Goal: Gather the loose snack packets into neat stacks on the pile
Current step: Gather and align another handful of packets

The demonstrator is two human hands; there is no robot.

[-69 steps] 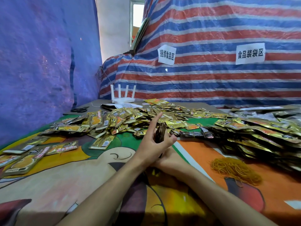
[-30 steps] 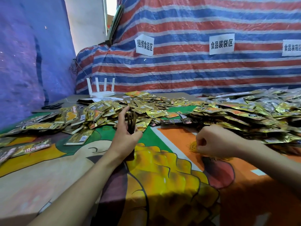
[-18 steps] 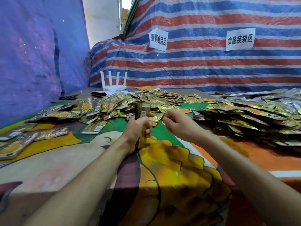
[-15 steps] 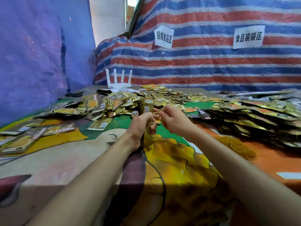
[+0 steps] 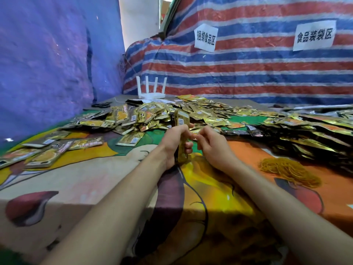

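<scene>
A person's left hand (image 5: 174, 142) gripped a small stack of gold snack packets (image 5: 181, 119), held upright on its edge just above the desk (image 5: 91, 180), fingers curled round its middle. The right hand (image 5: 214, 148) was just beside it, fingers bent toward the stack; whether it pinched anything could not be told. Loose packets (image 5: 152, 114) lay scattered across the far side of the desk's cartoon-printed cover, with a few more near the left edge (image 5: 47, 153). A darker pile of packets (image 5: 313, 134) spread along the right. A heap of yellow rubber bands (image 5: 288, 171) sat near the right forearm. A white router (image 5: 150, 89) stood at the back, against a striped tarp (image 5: 248, 73).
</scene>
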